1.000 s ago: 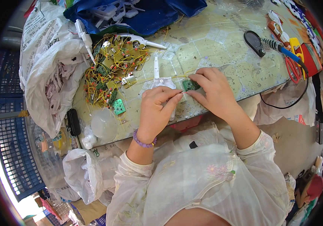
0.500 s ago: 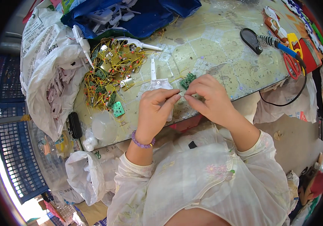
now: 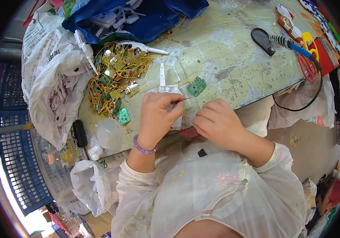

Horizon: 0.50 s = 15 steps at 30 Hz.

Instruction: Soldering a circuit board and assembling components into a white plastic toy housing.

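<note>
My left hand (image 3: 160, 115), with a purple bead bracelet at its wrist, pinches a thin dark wire (image 3: 187, 98) between thumb and forefinger. A white plastic shell (image 3: 169, 88) with a narrow stem lies partly hidden under that hand. Lower and to the right, my right hand (image 3: 219, 123) is closed near the table's front edge, apart from the wire. Its curled fingertips hide whatever they may hold. Just beyond the hands sits a green circuit board (image 3: 196, 87) with a yellow wire. A second green board (image 3: 123, 116) rests left of my left hand.
A tangled heap of wired boards (image 3: 116, 79) covers the table's left part. Behind it lies a blue bag (image 3: 110, 25) of white plastic parts; a white sack (image 3: 47, 75) stands left. A soldering iron (image 3: 297, 47) and red-handled scissors (image 3: 308, 69) are at the right.
My hands have moved apart. The right hand has drawn down toward the table's front edge, away from the wire; the left has shifted slightly left, still pinching it.
</note>
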Each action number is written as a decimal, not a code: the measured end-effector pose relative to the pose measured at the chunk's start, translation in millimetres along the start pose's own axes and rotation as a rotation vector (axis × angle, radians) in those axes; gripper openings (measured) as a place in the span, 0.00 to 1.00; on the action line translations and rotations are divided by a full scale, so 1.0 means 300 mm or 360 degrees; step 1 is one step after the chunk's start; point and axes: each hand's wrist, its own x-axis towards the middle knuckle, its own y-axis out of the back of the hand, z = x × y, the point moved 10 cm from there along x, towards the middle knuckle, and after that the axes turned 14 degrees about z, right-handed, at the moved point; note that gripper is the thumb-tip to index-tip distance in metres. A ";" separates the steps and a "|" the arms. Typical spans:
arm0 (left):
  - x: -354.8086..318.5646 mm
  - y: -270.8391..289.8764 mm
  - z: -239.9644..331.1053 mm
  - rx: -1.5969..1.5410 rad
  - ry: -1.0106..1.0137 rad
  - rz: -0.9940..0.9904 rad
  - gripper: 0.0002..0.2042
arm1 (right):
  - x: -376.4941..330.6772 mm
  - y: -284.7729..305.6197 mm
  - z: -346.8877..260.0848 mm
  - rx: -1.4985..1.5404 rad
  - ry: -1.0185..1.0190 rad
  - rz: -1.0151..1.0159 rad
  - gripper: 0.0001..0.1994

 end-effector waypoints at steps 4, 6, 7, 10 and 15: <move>0.028 -0.071 0.078 0.0091 -0.0531 -0.0144 0.05 | -0.024 -0.010 -0.029 -0.0030 0.0140 0.0018 0.08; 0.036 -0.100 0.111 0.0144 -0.0692 -0.0189 0.05 | -0.027 -0.010 -0.020 -0.0023 0.0113 -0.0004 0.09; 0.024 -0.117 0.139 0.0203 -0.0856 -0.0233 0.05 | -0.019 0.012 -0.011 0.0043 0.0082 0.0073 0.10; 0.029 -0.128 0.105 0.0254 -0.0702 -0.0318 0.04 | -0.013 0.118 0.084 0.0060 -0.0100 0.0331 0.12; 0.020 -0.114 0.097 0.0313 -0.0621 -0.0295 0.03 | -0.202 0.581 0.426 -0.0006 -0.0750 0.1867 0.19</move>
